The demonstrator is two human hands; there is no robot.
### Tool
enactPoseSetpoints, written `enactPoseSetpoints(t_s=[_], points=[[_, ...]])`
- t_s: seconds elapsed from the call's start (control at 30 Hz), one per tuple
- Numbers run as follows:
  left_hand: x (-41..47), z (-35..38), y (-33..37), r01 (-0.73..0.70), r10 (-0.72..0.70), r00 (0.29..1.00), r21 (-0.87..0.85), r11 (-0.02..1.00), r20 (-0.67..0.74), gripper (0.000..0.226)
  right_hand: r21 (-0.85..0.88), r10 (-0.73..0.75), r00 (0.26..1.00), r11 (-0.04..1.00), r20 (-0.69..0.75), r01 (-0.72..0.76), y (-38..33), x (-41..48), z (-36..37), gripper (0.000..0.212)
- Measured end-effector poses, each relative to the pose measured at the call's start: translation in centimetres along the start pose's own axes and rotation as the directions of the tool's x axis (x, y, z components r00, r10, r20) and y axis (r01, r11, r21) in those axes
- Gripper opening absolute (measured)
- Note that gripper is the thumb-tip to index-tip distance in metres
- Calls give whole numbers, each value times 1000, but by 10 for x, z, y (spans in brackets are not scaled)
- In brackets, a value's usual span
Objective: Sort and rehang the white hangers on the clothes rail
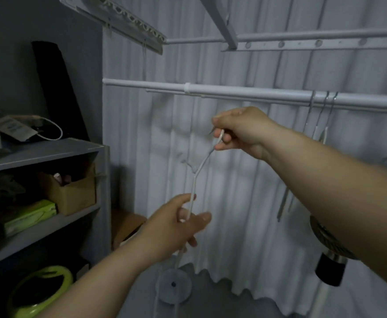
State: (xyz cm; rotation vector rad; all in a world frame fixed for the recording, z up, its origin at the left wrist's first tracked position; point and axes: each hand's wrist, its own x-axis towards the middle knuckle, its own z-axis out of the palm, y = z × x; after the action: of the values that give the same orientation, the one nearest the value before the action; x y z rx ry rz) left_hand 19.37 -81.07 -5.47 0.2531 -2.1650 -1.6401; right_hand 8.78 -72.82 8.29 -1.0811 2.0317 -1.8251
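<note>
I hold a thin white hanger (pixel 198 171) edge-on in front of the white curtain, below the white clothes rail (pixel 245 92). My right hand (pixel 240 130) pinches its upper end, just under the rail. My left hand (pixel 178 222) grips its lower stretch between thumb and fingers. Its hook pokes out to the left at mid-height. Three hangers (pixel 321 115) hang by their hooks on the rail at the right, past my right wrist.
A grey shelf unit (pixel 50 152) with boxes and a yellow-green hoop stands at the left. A folding drying rack (pixel 279 41) spans overhead. A round grey base (pixel 173 286) sits on the floor below my hands. A fan (pixel 330 246) shows under my right forearm.
</note>
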Motion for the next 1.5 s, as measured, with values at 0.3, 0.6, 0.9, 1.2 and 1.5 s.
enactPoseSetpoints(t_s=[0.3, 0.6, 0.9, 1.2, 1.5], points=[[17, 10, 5, -74, 73, 996, -24, 997, -51, 30, -55, 4, 998, 998, -68, -8, 12, 6, -16, 12], [68, 30, 36, -163, 157, 982, -60, 985, -102, 28, -536, -271, 954, 828, -126, 165, 14, 32, -82, 37], [121, 64, 89, -269, 255, 950, -60, 961, -180, 28, -950, -562, 820, 302, -108, 83, 18, 47, -174, 40], [158, 92, 106, -244, 244, 946, 25, 969, -213, 19, -994, -517, 856, 95, 4, 61, 27, 64, -215, 44], [181, 87, 97, -153, 178, 969, 152, 976, -170, 16, -994, -576, 817, 67, 28, 81, 23, 75, -212, 38]])
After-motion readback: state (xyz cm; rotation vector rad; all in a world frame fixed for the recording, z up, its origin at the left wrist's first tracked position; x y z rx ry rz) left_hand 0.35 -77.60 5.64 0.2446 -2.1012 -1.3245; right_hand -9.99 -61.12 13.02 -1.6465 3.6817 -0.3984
